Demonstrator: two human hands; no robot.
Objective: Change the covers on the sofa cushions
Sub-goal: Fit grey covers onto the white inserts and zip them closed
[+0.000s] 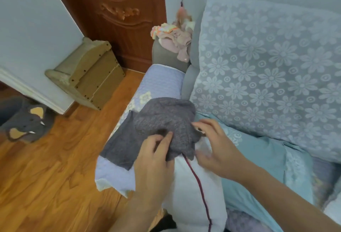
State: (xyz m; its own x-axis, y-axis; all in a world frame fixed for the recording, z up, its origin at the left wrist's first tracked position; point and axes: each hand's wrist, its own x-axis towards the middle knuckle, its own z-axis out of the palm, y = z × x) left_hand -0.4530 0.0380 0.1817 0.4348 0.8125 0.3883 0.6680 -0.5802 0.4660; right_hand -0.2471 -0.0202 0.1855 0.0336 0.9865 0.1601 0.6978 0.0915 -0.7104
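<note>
While the white cushion (191, 191) lies against the sofa (191, 82), my left hand (155, 156) and right hand (215, 147) both pinch its grey cover (162, 123).

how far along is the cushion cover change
Early to midway. The grey cover is bunched over only the far end of the white cushion; most of it is still bare. Both hands, left and right, grip the cover's edge. Whether it is going on or coming off is unclear.
</note>
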